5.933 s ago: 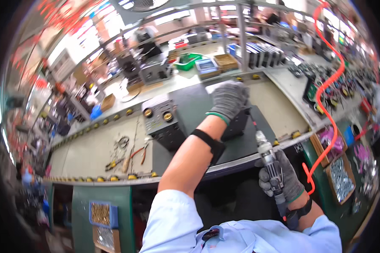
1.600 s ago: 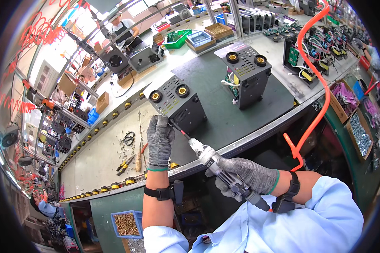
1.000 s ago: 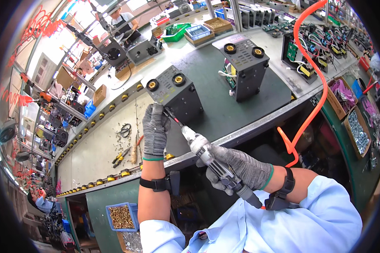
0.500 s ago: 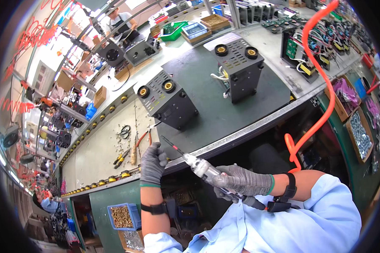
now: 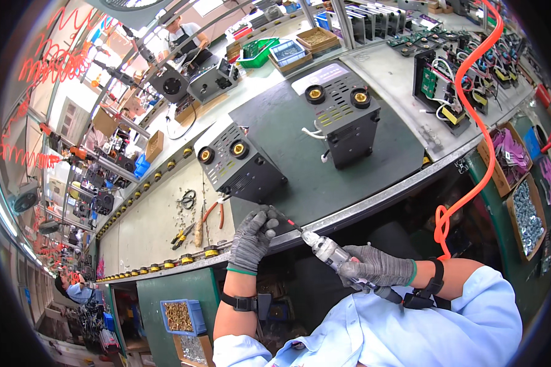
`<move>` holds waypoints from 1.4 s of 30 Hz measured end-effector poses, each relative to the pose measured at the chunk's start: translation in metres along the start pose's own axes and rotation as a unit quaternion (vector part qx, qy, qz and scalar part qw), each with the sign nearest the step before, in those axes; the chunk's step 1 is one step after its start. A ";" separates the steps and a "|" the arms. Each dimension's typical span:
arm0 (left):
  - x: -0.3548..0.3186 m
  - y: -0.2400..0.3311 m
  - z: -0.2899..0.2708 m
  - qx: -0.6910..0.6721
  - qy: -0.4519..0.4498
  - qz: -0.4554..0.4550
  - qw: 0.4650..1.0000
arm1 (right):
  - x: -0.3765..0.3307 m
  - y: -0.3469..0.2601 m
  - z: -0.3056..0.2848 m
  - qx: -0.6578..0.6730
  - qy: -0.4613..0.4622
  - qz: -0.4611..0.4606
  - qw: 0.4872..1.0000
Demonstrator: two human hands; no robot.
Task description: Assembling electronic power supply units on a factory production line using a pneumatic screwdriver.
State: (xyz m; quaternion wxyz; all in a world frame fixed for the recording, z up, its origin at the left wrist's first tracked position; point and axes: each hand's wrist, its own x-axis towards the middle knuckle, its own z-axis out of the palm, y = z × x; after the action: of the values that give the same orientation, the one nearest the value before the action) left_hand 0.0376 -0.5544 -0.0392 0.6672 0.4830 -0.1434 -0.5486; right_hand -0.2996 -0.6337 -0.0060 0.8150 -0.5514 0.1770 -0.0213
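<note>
My right hand [image 5: 378, 265], in a grey knit glove, is wrapped around a silver air screwdriver [image 5: 326, 249]. Its thin dark bit points up and left. An orange air hose [image 5: 485, 122] rises near my right wrist. My left hand [image 5: 253, 237], gloved alike, has its fingers curled close to the bit's tip; whatever they pinch is too small to make out. Just beyond the left hand, a black slotted metal housing [image 5: 242, 168] with two brass-centred round sockets stands on the dark green mat [image 5: 300, 183]. A second such housing [image 5: 350, 131], with white wires coming out, stands farther right.
Pliers [image 5: 213, 211], yellow-handled cutters [image 5: 182, 237] and scissors [image 5: 188, 199] lie at the left. Below the bench edge sits a blue bin of brass-coloured parts [image 5: 179, 317]. Circuit assemblies [image 5: 447, 92] stand at the far right, near a box of metal hardware [image 5: 526, 217]. Another person [image 5: 187, 37] works at the back.
Both hands have shifted right in the picture, the screwdriver with them. My left fingers now curl beside the bit's tip. The view has tilted slightly; both housings stay on the mat.
</note>
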 end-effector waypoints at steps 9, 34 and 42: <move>0.020 -0.010 0.042 0.029 -0.025 0.015 0.999 | -0.012 0.022 -0.019 0.028 0.035 0.016 0.999; -0.005 0.021 0.048 -0.023 -0.037 -0.011 0.999 | -0.001 0.010 0.004 -0.030 0.012 0.002 0.999; -0.014 0.020 0.069 -0.029 0.039 0.004 0.999 | -0.005 0.004 0.007 -0.027 0.013 0.006 1.000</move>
State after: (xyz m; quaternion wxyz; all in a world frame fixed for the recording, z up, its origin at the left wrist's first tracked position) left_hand -0.0057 -0.5773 0.0154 0.6879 0.4838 -0.1036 -0.5310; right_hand -0.3026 -0.6242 -0.0061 0.7976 -0.5719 0.1910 -0.0189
